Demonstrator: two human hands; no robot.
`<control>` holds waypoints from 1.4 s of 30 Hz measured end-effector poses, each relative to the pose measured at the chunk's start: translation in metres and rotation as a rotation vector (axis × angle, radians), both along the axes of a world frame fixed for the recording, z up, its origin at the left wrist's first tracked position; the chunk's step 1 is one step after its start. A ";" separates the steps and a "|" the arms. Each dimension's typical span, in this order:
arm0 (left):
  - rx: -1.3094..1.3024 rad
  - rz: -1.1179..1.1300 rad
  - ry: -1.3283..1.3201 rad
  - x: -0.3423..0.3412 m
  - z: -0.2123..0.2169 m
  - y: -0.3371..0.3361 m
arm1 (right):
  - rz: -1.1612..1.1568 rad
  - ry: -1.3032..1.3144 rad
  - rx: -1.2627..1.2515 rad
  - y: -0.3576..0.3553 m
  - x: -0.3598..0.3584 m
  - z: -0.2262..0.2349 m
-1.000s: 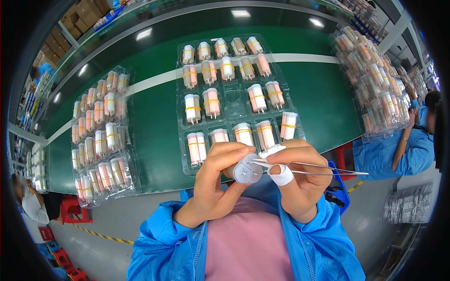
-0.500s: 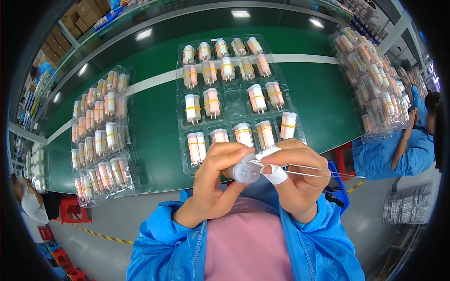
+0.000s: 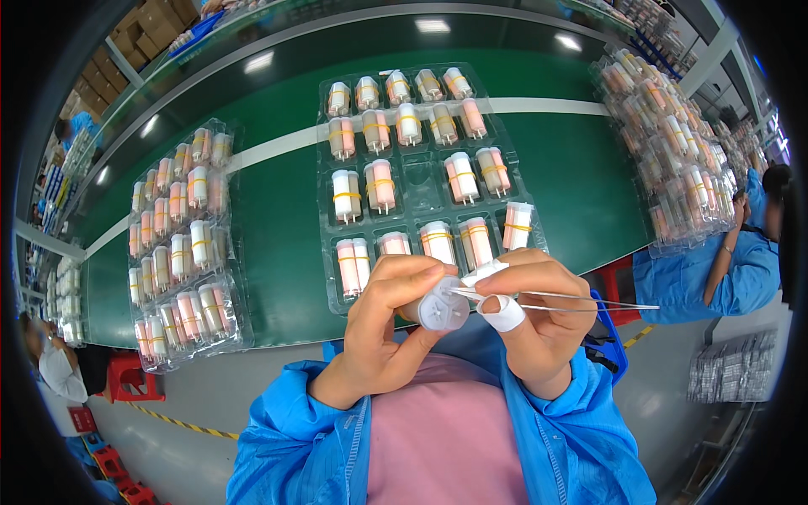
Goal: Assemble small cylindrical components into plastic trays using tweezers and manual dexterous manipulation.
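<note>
My left hand [image 3: 391,316] is closed around a cylindrical part, whose round translucent end [image 3: 443,308] with small raised details faces me. Between the fingers of my right hand [image 3: 539,316] is a pair of metal tweezers [image 3: 581,303]. Their tips are at the upper right edge of the round end; whether they touch it or grip anything I cannot tell. White wraps cover the thumb and a fingertip of my right hand. Just beyond my hands lies a clear plastic tray [image 3: 421,185] of pink, white and grey cylinder bundles held by yellow bands. One pocket shows no bundle.
Filled trays [image 3: 181,252] lie at the left of the green table [image 3: 282,202]. More trays are piled high [image 3: 682,151] at the right. Beside that pile sits a co-worker in blue [image 3: 715,278]. Red stools [image 3: 135,377] stand on the floor at left.
My right hand and the tweezers have shifted slightly to the right. The round end in my left hand has turned a little. The trays have not moved.
</note>
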State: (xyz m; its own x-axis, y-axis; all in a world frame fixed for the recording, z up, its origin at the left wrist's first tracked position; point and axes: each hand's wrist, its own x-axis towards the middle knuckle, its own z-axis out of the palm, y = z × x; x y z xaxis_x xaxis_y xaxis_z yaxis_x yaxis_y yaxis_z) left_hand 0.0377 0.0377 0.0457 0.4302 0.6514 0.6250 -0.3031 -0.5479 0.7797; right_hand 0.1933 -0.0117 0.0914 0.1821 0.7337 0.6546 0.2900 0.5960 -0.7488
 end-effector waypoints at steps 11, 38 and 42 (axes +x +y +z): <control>-0.017 0.019 0.004 0.001 -0.002 0.000 | -0.022 -0.056 -0.049 0.000 0.000 0.004; -0.183 -0.172 -0.043 -0.002 0.003 0.000 | -0.009 -0.001 -0.037 0.000 0.000 0.002; -0.155 -0.113 -0.021 -0.002 0.003 -0.001 | -0.035 -0.054 -0.008 0.002 0.000 0.000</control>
State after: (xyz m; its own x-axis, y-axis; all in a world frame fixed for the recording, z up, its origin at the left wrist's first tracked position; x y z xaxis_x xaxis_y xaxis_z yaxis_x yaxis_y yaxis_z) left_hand 0.0361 0.0369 0.0490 0.4941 0.6888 0.5306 -0.3729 -0.3834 0.8450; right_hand 0.1934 -0.0097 0.0919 0.1723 0.7326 0.6585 0.3508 0.5790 -0.7360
